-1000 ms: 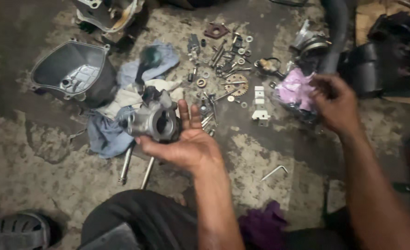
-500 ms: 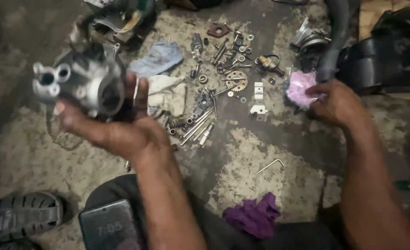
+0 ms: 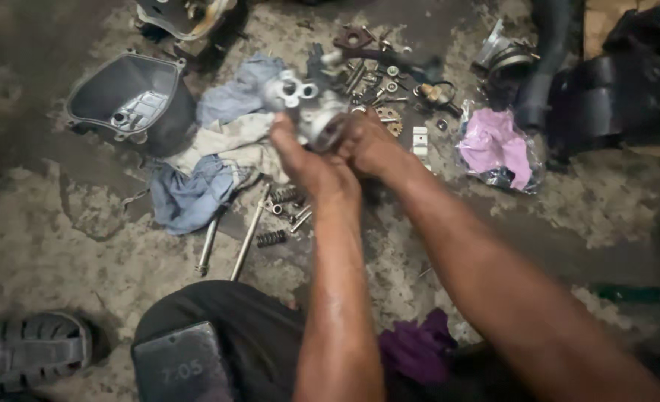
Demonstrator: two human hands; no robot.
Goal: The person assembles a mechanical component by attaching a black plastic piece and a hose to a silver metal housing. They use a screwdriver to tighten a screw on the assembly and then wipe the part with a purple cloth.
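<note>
Both hands, left hand (image 3: 308,160) and right hand (image 3: 367,145), are gripping the grey metal engine casting (image 3: 308,108) above the scattered bolts (image 3: 375,78) and rags (image 3: 218,149).

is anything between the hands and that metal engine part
Nothing visible. Both hands already grip the metal part directly: the left hand from below and the right hand from its right side. The rags and loose bolts lie on the floor beneath, clear of the grip.
</note>
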